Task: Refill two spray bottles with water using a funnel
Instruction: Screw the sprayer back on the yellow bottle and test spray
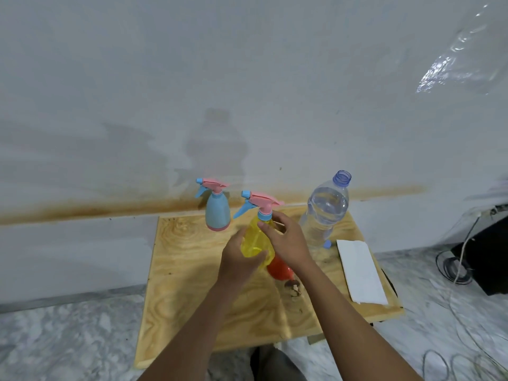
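Where the two forearms reach in from the near edge, they meet over the middle of the tabletop (189, 284), a sheet of pale, strongly grained plywood. The left hand (239, 261) has its fingers wrapped round the belly of the yellow spray bottle (254, 242), steadying it upright. The right hand (287, 240) sits higher, thumb on the shoulder and fingers curled behind the neck just under the blue collar (264, 215). That split grip, body braced and neck pinched, suggests the pink spray head (262, 200) is about to be twisted off so the bottle can be filled; the head is on for now.

Just behind the right wrist lies a red funnel (278, 268), partly hidden and close enough to be picked up once the neck is open. To the right a white folded tissue (361, 270) lies flat, probably kept for spills.

Farther back, the clear water bottle (324, 213) stands upright and uncapped, about full, with its blue cap (327, 244) on the wood at its foot. On the far left the blue spray bottle (218, 213) waits near the back edge, its head also on, so neither refill looks done.

Behind the tabletop rises a grey-white wall (247, 92) with a rusty brown streak along its base. Below spreads a mottled grey marble floor (68, 339), with loose cables (456, 270) trailing at the right beside something black.
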Action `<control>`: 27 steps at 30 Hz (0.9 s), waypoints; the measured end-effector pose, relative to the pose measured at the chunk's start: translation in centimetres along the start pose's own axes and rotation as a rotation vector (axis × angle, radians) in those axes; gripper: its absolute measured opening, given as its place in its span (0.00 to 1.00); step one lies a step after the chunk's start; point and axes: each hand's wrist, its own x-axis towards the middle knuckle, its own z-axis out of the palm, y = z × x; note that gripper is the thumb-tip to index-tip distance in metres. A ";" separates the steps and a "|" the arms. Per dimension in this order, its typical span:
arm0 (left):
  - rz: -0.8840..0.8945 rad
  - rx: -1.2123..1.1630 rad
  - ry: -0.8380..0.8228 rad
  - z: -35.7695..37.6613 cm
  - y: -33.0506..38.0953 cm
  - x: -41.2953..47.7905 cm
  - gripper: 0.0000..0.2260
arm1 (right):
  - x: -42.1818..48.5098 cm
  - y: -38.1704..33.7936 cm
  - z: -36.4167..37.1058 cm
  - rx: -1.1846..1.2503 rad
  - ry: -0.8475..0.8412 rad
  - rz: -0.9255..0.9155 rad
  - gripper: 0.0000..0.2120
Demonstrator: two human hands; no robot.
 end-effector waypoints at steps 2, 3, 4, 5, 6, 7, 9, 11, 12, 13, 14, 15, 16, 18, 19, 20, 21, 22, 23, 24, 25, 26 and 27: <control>0.021 0.076 0.047 0.6 0.2 1.9 0.33 | 2.0 0.7 0.3 -0.015 -0.009 0.005 0.17; 0.032 0.115 0.072 0.9 0.3 3.0 0.32 | 3.1 1.1 0.4 -0.027 -0.014 0.018 0.18; 0.041 0.155 0.094 1.2 0.2 4.1 0.31 | 4.2 1.5 0.6 -0.043 -0.018 0.024 0.18; 0.037 0.187 0.109 1.6 0.0 5.3 0.30 | 5.4 2.0 0.8 -0.064 -0.021 0.019 0.18; 0.023 0.207 0.119 1.9 -0.3 6.5 0.31 | 6.6 2.6 0.9 -0.083 -0.024 0.012 0.18; -0.001 0.212 0.123 2.3 -0.7 7.6 0.32 | 7.8 3.3 1.1 -0.100 -0.024 0.008 0.18; -0.047 0.216 0.128 2.9 -1.5 9.4 0.33 | 9.6 4.2 1.5 -0.107 -0.030 0.018 0.18; -0.076 0.214 0.138 3.4 -2.2 10.9 0.33 | 11.1 4.9 1.7 -0.103 -0.048 0.059 0.19; -0.082 0.214 0.147 3.7 -2.5 11.5 0.33 | 11.8 5.3 1.8 -0.105 -0.058 0.073 0.20; -0.092 0.212 0.154 3.8 -2.8 12.0 0.32 | 12.3 5.6 1.9 -0.112 -0.067 0.081 0.20; -0.099 0.207 0.162 4.0 -3.1 12.5 0.32 | 12.8 5.9 2.1 -0.110 -0.073 0.083 0.21; -0.107 0.201 0.167 4.1 -3.5 12.9 0.31 | 13.2 6.1 2.2 -0.107 -0.079 0.085 0.21; -0.108 0.197 0.170 4.2 -3.8 13.2 0.30 | 13.5 6.3 2.3 -0.104 -0.083 0.085 0.20; -0.094 0.179 0.175 4.4 -4.0 13.7 0.28 | 13.8 6.6 2.6 -0.101 -0.088 0.083 0.20; -0.082 0.163 0.177 4.5 -4.1 13.8 0.27 | 13.8 6.7 2.7 -0.100 -0.090 0.082 0.20; -0.066 0.148 0.181 4.6 -4.2 13.9 0.25 | 13.9 6.8 2.9 -0.100 -0.089 0.076 0.20; -0.052 0.143 0.183 4.6 -4.4 13.9 0.23 | 13.9 7.0 3.0 -0.102 -0.087 0.073 0.20; -0.042 0.136 0.185 4.7 -4.6 14.0 0.22 | 13.9 7.1 3.2 -0.098 -0.087 0.074 0.19; -0.044 0.133 0.187 4.7 -5.0 14.0 0.21 | 13.9 7.2 3.3 -0.091 -0.087 0.080 0.19; -0.041 0.124 0.193 4.8 -5.3 14.0 0.20 | 13.9 7.2 3.4 -0.085 -0.084 0.083 0.19; -0.038 0.118 0.199 4.9 -5.7 14.1 0.19 | 14.0 7.2 3.5 -0.083 -0.079 0.083 0.19; -0.028 0.109 0.205 5.0 -5.9 14.1 0.18 | 14.1 7.3 3.6 -0.081 -0.075 0.082 0.19; -0.020 0.110 0.214 5.1 -6.1 14.2 0.18 | 14.2 7.3 3.6 -0.080 -0.074 0.083 0.19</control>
